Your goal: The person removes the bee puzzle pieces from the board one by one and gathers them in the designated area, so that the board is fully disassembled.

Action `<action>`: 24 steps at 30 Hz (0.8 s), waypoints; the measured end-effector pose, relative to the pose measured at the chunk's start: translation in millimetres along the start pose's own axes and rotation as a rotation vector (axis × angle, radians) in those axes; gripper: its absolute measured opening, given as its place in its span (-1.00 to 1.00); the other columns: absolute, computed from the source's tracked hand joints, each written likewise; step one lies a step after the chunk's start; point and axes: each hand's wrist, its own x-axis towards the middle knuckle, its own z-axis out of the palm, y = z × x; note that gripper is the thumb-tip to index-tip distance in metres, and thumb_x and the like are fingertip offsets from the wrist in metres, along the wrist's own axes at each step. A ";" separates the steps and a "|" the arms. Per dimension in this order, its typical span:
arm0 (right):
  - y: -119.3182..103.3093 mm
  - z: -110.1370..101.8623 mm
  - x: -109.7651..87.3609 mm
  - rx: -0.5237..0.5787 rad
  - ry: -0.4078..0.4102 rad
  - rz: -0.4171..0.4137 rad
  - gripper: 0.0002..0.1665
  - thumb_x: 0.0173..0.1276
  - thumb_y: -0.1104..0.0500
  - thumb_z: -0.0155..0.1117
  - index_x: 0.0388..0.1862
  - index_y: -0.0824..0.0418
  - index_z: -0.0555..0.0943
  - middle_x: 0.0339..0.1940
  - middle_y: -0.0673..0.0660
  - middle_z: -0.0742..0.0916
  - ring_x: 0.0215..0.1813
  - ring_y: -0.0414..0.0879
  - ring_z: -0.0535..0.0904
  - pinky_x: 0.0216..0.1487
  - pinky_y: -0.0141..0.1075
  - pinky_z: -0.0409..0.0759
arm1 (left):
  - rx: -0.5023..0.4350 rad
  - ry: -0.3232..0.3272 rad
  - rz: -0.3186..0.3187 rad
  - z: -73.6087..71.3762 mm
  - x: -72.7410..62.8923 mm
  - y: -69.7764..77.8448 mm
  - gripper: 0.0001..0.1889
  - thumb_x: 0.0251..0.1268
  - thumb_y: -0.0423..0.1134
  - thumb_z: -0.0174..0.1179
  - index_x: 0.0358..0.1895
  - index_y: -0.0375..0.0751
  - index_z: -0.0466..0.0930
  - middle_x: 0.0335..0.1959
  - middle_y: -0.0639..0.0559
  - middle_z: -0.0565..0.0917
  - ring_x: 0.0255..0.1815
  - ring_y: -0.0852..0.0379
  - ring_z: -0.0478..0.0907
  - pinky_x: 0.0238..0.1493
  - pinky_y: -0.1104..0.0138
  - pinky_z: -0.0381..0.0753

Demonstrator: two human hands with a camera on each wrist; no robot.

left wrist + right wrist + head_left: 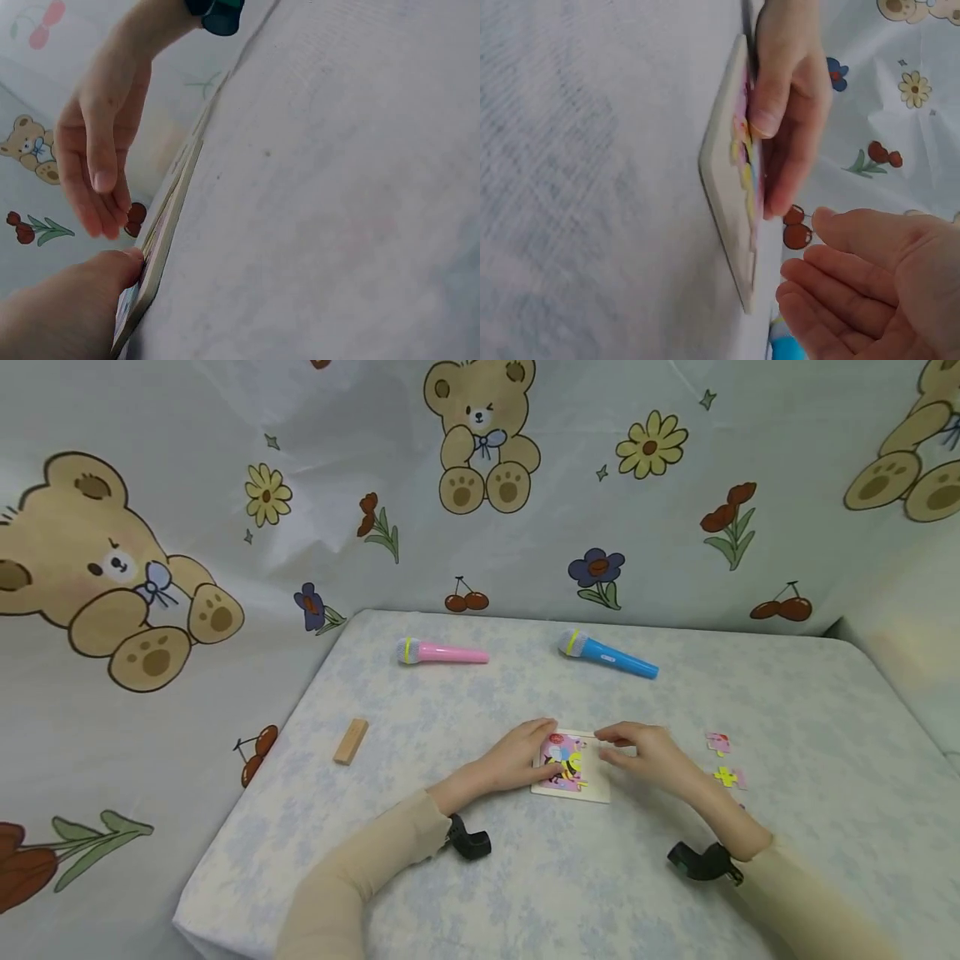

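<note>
A small jigsaw puzzle board (pixel 597 785) with a pale rim lies flat on the table. Pink, yellow and blue pieces with a bee picture (pixel 564 763) fill its left part; the right part shows bare board. My left hand (pixel 517 757) rests on the board's left side, fingers extended toward the far edge. In the right wrist view, its thumb (pixel 769 112) lies on the picture. My right hand (pixel 651 756) hovers at the board's right edge, fingers loosely bent. Nothing shows between those fingers in the right wrist view (pixel 855 292).
Loose puzzle pieces lie right of the right hand, among them a pink one (pixel 718 742) and a yellow-pink one (pixel 726 777). A pink toy microphone (pixel 450 653) and a blue toy microphone (pixel 615 658) lie farther back. A wooden block (pixel 350 742) lies at the left.
</note>
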 end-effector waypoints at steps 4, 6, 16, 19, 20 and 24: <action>1.0 14.9 12.3 0.006 -0.019 0.001 -0.68 0.26 0.26 0.32 -0.04 0.40 0.63 -0.14 0.22 0.71 -0.11 0.08 0.63 -0.10 -0.06 0.60 | -0.005 0.001 0.013 3.7 3.6 1.4 -0.20 0.33 0.17 0.05 0.42 -0.35 0.12 0.40 -0.15 0.22 0.42 0.05 0.10 0.38 0.31 0.04; 1.7 19.0 14.5 0.005 -0.012 -0.007 -0.70 0.25 0.28 0.32 -0.07 0.42 0.63 -0.16 0.22 0.71 -0.13 0.07 0.64 -0.13 -0.08 0.61 | -0.005 0.001 0.014 4.2 4.3 2.3 -0.21 0.32 0.16 0.06 0.41 -0.35 0.14 0.39 -0.15 0.23 0.41 0.04 0.11 0.38 0.31 0.05; -1.9 28.4 18.4 -0.012 0.029 -0.036 -0.72 0.21 0.35 0.33 -0.09 0.44 0.63 -0.17 0.24 0.71 -0.14 0.07 0.63 -0.14 -0.10 0.61 | 0.019 0.003 -0.028 2.1 6.4 4.3 -0.21 0.29 0.18 0.10 0.39 -0.34 0.20 0.35 -0.14 0.30 0.38 0.04 0.17 0.36 0.30 0.11; -3.2 30.6 19.3 -0.015 0.037 -0.024 -0.72 0.19 0.36 0.34 -0.10 0.44 0.62 -0.17 0.24 0.70 -0.13 0.09 0.62 -0.14 -0.09 0.61 | 0.004 -0.001 -0.037 1.4 6.4 4.6 -0.21 0.28 0.18 0.11 0.39 -0.33 0.20 0.36 -0.14 0.29 0.39 0.04 0.16 0.36 0.29 0.11; -3.1 31.7 19.8 -0.012 0.040 -0.015 -0.71 0.19 0.36 0.34 -0.10 0.45 0.62 -0.17 0.24 0.70 -0.13 0.08 0.62 -0.14 -0.09 0.61 | 0.001 -0.002 -0.040 1.3 6.4 4.6 -0.21 0.28 0.18 0.12 0.39 -0.33 0.20 0.36 -0.14 0.29 0.39 0.04 0.16 0.36 0.29 0.11; -3.4 36.6 23.3 -0.003 0.055 0.035 -0.68 0.19 0.31 0.36 -0.09 0.45 0.61 -0.19 0.23 0.68 -0.16 0.04 0.60 -0.15 -0.12 0.61 | -0.007 -0.001 -0.047 1.0 6.4 5.1 -0.20 0.27 0.16 0.14 0.39 -0.34 0.19 0.36 -0.15 0.29 0.39 0.03 0.16 0.36 0.28 0.11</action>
